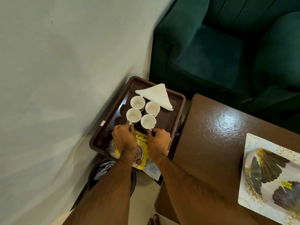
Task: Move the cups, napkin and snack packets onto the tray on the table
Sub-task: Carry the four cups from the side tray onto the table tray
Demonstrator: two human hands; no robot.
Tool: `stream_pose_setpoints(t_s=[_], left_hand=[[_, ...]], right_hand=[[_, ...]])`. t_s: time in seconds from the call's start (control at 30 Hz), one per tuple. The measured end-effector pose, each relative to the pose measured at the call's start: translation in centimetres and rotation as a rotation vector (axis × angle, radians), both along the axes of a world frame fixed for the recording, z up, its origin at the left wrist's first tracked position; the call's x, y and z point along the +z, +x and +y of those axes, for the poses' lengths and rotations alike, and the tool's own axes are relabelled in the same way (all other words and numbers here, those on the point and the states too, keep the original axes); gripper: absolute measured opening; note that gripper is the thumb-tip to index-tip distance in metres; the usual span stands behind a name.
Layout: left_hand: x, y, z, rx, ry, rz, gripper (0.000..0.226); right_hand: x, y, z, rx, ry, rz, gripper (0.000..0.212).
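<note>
Four small white cups (142, 112) stand empty in a tight square on the brown tray (177, 101), a folded white napkin (156, 95) just beyond them. Your left hand (124, 138) pinches the near-left cup's handle, your right hand (159, 140) the near-right's, above a yellow snack packet (142, 143).

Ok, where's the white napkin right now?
In the head view, the napkin lies folded in a triangle at the far end of the brown tray, just beyond the four white cups, near the green sofa.
</note>
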State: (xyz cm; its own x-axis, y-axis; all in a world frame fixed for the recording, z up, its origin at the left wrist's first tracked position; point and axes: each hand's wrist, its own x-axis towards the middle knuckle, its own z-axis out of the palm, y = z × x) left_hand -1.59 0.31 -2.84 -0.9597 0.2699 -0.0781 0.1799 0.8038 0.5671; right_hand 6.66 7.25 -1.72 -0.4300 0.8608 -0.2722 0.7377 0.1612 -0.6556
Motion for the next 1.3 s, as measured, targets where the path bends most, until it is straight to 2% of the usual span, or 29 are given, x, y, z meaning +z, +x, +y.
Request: stream_pose_setpoints(t_s=[0.3,0.67,0.77,1.07,1.3], left_hand=[[3.6,2.1,0.5,0.019,0.058,0.075,0.03],[7.6,9.3,4.0,-0.07,0.081,0.151,0.029],[7.9,13.3,5.8,-0.116,0.083,0.17,0.028],[7.2,28.7,11.9,-0.247,0.131,0.065,0.014],[6.3,40.8,16.5,-0.366,0.173,0.017,0.013]], right_hand=[[2.7,1.5,0.6,-0.046,0.019,0.093,0.038],[6.2,8.3,4.7,-0.144,0.07,0.118,0.032],[6.9,12.4,6.6,-0.186,0.089,0.126,0.032],[7.8,27.8,11.8,-0.337,0.14,0.054,0.02],[6.1,40.5,16.0,-0.465,0.153,-0.009,0.021]])
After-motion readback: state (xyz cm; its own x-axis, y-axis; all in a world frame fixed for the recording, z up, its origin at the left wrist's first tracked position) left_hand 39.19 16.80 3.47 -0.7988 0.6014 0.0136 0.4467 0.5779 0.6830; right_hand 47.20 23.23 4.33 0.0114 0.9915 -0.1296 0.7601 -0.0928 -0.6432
